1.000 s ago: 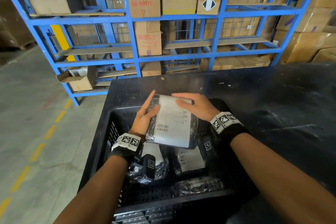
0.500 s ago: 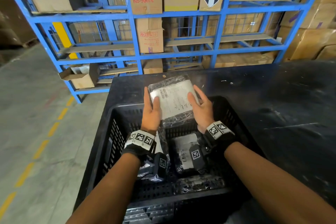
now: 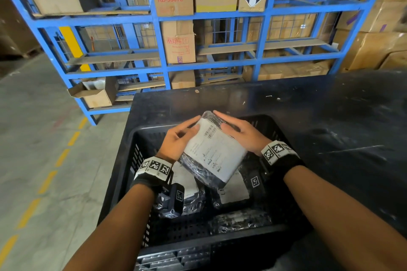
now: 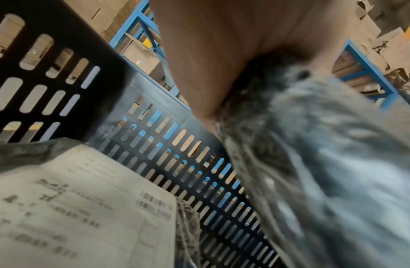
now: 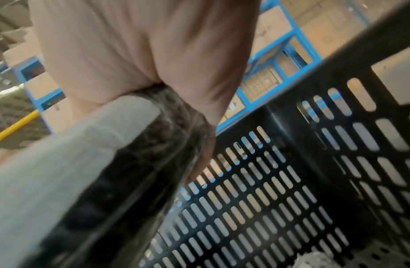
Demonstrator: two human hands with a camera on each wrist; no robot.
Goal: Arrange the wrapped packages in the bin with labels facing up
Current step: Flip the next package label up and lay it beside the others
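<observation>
Both hands hold one wrapped package above the black slotted bin, white label facing up and barcode end away from me. My left hand grips its left edge with the thumb on the label. My right hand grips the far right edge; the right wrist view shows fingers curled under the package. Below lie two label-up packages and a third showing only crinkled wrap. In the left wrist view the held package is blurred beside a labelled one.
The bin stands at the left end of a black table, whose left edge drops to a concrete floor. Blue racking with cardboard boxes stands behind. The bin's far right floor is bare.
The package was raised toward the bin's far wall, then turned about half a turn and brought down. It now tilts label-up over the packages in the bin, still in both hands.
</observation>
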